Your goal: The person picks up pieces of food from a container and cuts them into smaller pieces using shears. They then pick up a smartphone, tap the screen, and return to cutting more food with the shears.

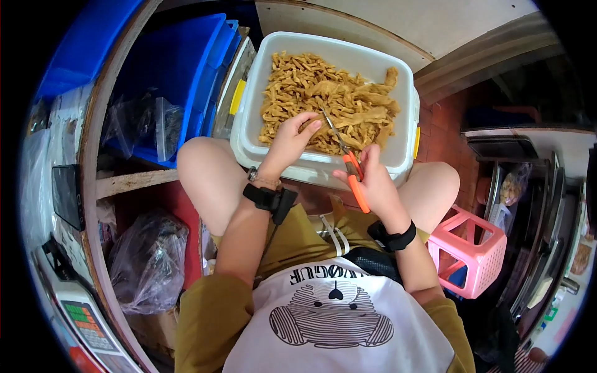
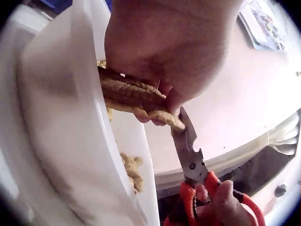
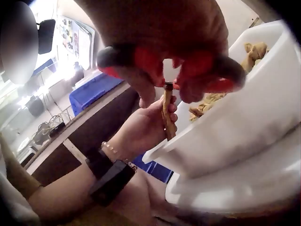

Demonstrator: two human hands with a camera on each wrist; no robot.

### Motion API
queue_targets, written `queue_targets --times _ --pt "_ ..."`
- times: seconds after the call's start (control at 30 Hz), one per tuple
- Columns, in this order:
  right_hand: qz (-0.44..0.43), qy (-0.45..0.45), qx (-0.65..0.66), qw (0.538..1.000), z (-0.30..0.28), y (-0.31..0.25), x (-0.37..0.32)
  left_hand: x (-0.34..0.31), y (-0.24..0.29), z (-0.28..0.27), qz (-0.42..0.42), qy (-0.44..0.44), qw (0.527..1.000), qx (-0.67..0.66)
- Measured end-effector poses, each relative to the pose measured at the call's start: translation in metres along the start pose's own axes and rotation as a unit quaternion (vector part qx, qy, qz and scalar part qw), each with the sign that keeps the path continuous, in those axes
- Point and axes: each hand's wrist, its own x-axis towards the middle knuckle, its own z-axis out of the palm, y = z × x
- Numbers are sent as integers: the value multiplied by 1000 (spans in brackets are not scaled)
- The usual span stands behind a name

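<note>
A white plastic tub sits between the person's knees, with a heap of tan-brown wrinkled food strips in it. Over the near side of the heap, the left hand pinches one such strip, its end sticking out past the fingertips in the left wrist view. The right hand grips orange-handled scissors, fingers through the loops. Their metal blades point away from the body, right at the strip's end beside the left fingertips. In the right wrist view the right hand hides much of the scissors.
Blue bins stand on a shelf at the left, above a clear plastic bag. A pink plastic stool is by the right knee. A wooden panel rises behind the tub, and a scale lies at lower left.
</note>
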Motion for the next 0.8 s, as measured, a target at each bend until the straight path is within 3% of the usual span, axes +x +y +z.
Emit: queue_targets --times 0.27,0.33,0.43,0.63,0.73,0.8 --pt "-13 53 -10 998 0 12 1 5 -7 -8 -27 -10 999 -41" --pt "-16 30 -33 999 -1 12 -2 5 -8 -4 24 80 995 -63" --pt "-16 15 -67 997 0 3 -4 4 -2 -5 -4 84 988 -127" --pt "23 -24 -69 997 3 0 -3 3 -13 2 -4 32 994 -104" --pt "30 -24 -65 997 3 -2 -3 4 -12 7 36 58 992 -102" --pt "17 -12 -46 999 8 4 -3 1 -4 5 8 31 995 -93"
